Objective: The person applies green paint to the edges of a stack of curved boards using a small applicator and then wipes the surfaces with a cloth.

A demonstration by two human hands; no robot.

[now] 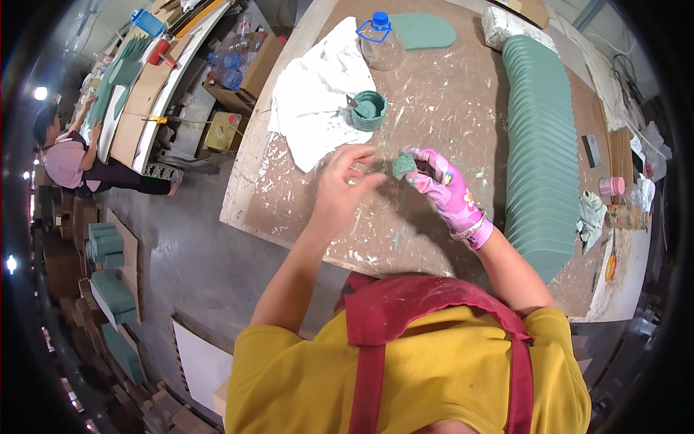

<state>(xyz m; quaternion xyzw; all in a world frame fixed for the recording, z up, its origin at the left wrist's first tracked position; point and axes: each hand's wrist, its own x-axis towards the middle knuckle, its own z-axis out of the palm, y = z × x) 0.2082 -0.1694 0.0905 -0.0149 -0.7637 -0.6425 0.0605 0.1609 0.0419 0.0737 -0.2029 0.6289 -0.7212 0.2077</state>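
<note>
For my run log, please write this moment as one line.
left hand: bare, open, empty | right hand: gloved, holding green block | table: green cup, white cloth, row of green panels

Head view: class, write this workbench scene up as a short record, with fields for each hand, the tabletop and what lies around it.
Left hand: bare, open
Right hand: in a pink flowered glove, holding a small green block
Tabletop: brown, flat, spattered with white
Beyond the hands: round green pot, by the right edge of a crumpled white cloth
Far side: clear plastic bottle with a blue cap; flat, rounded green panel
Right side: long row of overlapping green panels
Background, left: person in a pink top
</note>
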